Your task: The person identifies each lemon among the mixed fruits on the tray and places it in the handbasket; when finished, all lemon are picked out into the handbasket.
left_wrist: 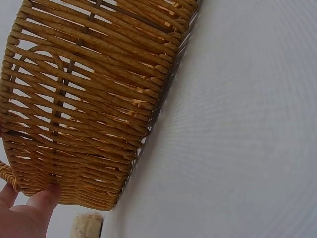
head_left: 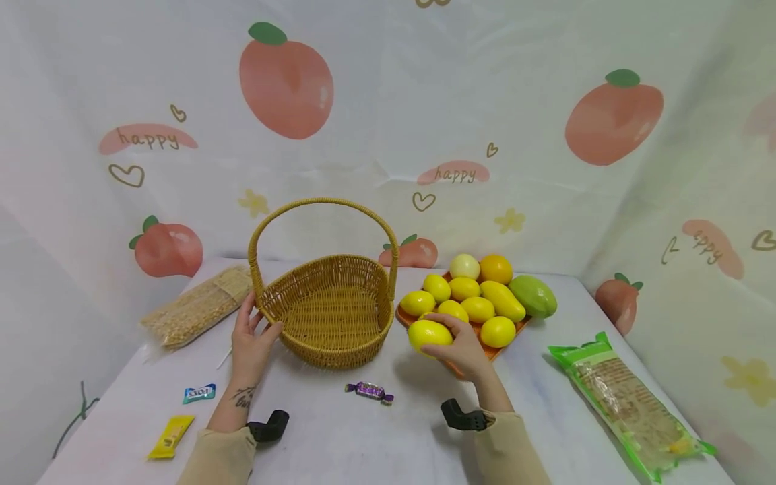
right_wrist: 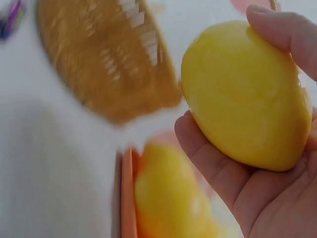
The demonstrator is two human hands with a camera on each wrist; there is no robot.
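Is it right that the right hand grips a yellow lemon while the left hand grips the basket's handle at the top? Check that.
Not quite. The left hand rests on the basket at its rim, not the handle top, as the head view shows. The right hand does grip a yellow lemon.

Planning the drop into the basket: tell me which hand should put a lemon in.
Right. The right hand already has a yellow lemon in its grip, lifted just off the orange tray beside the wicker basket. The left hand rests on the basket's rim, probably steadying it.
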